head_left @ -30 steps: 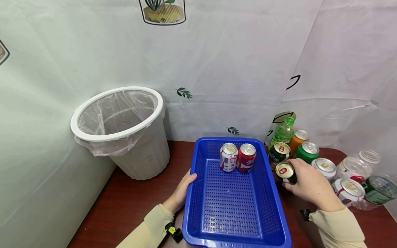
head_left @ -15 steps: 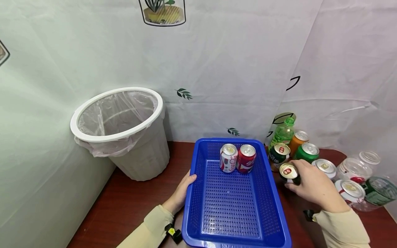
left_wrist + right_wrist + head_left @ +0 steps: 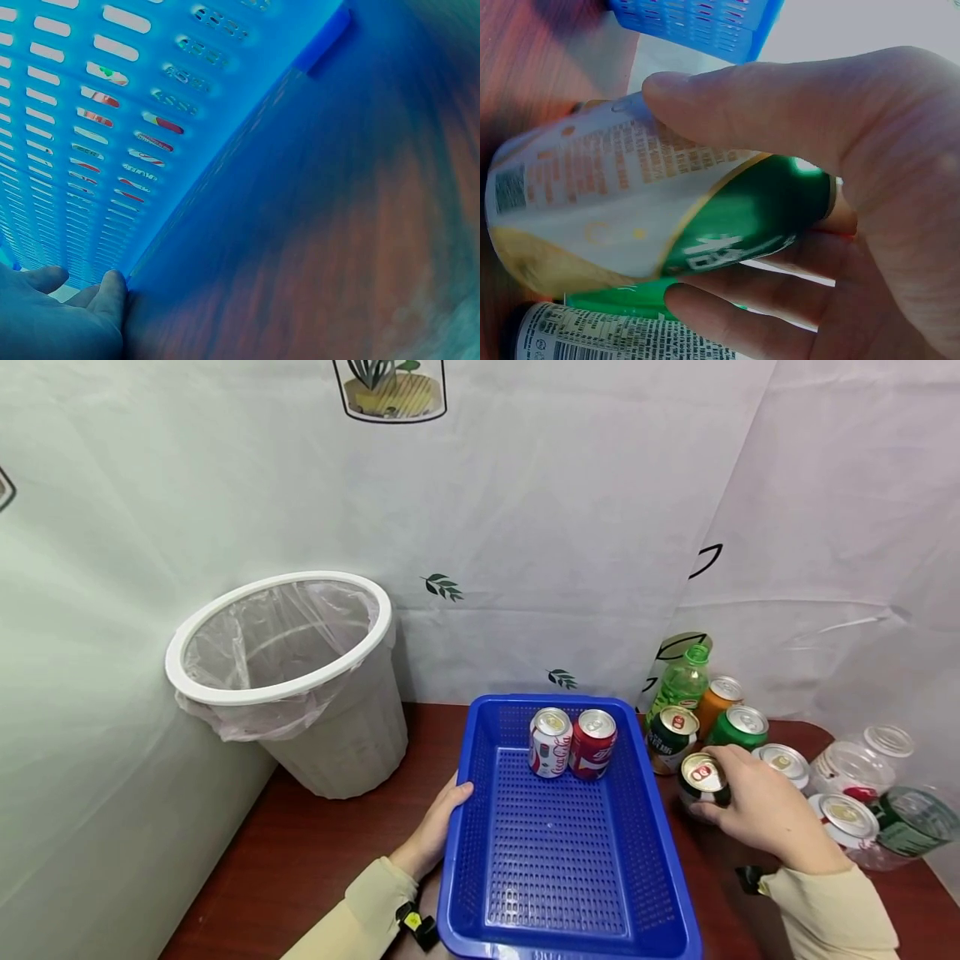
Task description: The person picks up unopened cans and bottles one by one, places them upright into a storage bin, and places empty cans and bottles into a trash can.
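Observation:
In the head view my right hand (image 3: 772, 814) grips a drink can (image 3: 703, 775) with a gold top, right of the basket. The right wrist view shows this can (image 3: 622, 195) as white, gold and dark green, tilted in that view, thumb on one side and fingers around the other. My left hand (image 3: 431, 828) holds the left side of a blue plastic basket (image 3: 555, 852), thumb at its rim. A white Coca-Cola can (image 3: 551, 743) and a red can (image 3: 593, 745) stand upright side by side at the basket's far end.
Right of the basket stand a dark can (image 3: 672, 739), a green bottle (image 3: 680, 681), an orange can (image 3: 718, 702), a green can (image 3: 739, 727), white cans (image 3: 846, 820) and clear containers (image 3: 855, 768). A lined waste bin (image 3: 337, 735) stands at left, before a cloth backdrop.
My right hand and the gripped can have shifted slightly to the right, away from the basket's edge. My left hand stays on the basket, and the cans inside it have not moved.

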Tool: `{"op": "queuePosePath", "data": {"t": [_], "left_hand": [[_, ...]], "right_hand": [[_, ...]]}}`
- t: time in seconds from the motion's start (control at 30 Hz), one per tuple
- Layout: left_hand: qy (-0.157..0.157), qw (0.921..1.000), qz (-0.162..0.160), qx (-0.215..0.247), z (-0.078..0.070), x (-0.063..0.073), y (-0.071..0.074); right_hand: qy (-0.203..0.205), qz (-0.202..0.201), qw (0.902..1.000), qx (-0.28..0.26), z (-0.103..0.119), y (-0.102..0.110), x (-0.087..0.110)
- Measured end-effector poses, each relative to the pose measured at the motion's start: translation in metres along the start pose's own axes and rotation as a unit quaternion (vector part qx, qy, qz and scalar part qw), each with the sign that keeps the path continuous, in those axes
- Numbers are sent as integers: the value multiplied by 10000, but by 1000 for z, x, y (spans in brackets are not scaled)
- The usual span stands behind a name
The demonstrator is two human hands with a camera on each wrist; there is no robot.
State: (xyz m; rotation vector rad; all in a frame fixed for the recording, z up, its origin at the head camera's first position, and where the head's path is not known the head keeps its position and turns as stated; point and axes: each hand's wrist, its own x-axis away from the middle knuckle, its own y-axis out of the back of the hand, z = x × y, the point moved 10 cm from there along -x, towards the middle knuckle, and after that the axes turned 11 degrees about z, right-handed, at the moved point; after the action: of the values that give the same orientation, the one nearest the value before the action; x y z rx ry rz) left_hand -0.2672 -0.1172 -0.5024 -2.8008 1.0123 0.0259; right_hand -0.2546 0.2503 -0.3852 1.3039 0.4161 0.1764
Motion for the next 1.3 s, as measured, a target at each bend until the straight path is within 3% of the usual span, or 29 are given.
{"op": "queuePosePath", "data": {"t": [0.27, 0.7, 0.93, 1.3], "left_hand": [[-12, 10000, 43, 19, -1, -1, -1], [14, 10000, 31, 16, 0, -1, -1], [39, 10000, 1, 6, 2, 0, 0], [-37, 10000, 38, -56, 0, -1, 0]], "right_hand": [[224, -108, 9997, 84, 4, 3, 0], [-115, -151, 9998, -92, 4, 16, 3], [-2, -413, 9991, -40, 9, 26, 4], [-275, -1016, 9943, -190, 9, 44, 10]]}}
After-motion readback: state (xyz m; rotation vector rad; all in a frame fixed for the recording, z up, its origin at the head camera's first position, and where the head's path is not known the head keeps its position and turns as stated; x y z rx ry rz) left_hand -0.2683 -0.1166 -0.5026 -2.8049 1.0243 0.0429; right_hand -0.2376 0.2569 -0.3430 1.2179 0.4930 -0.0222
